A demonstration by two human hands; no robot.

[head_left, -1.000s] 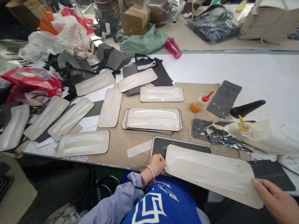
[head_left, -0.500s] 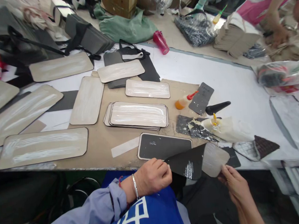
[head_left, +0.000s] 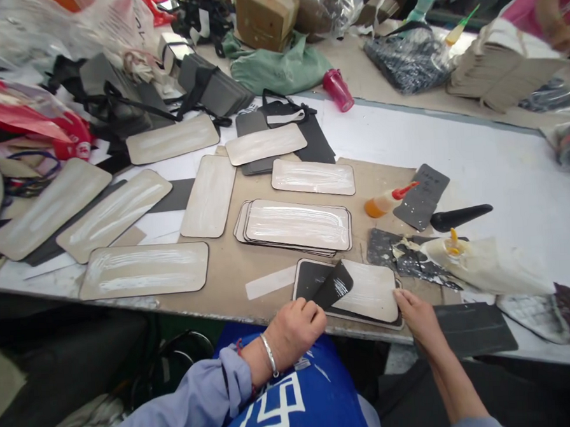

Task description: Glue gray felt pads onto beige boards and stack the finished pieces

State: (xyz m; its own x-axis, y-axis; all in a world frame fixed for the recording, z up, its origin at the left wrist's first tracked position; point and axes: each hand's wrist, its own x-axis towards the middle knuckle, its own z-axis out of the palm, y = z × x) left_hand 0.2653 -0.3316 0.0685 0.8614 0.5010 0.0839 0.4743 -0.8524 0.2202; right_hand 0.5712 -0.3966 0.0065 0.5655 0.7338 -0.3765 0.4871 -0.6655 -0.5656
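Observation:
At the table's near edge my left hand [head_left: 295, 327] pinches the curled-up left end of a rounded panel [head_left: 365, 292], black on one face and smeared with white glue on the other. The panel lies on a black panel with a pale rim [head_left: 307, 277]. My right hand [head_left: 417, 315] presses its fingers on the glued panel's right end. A stack of the same glued panels [head_left: 295, 226] sits just beyond, on the brown work board [head_left: 221, 268].
Several glued panels are spread over the left half of the table [head_left: 502, 157]. An orange glue bottle [head_left: 384, 202], a black tool handle [head_left: 460, 217] and a glue-caked bag [head_left: 483, 263] lie to the right. Bags, boxes and card stacks crowd the back. Another person works at top right.
The panel, held up in the air between both hands, has been turned over and laid down on the black panel at the table edge. The camera view has shifted.

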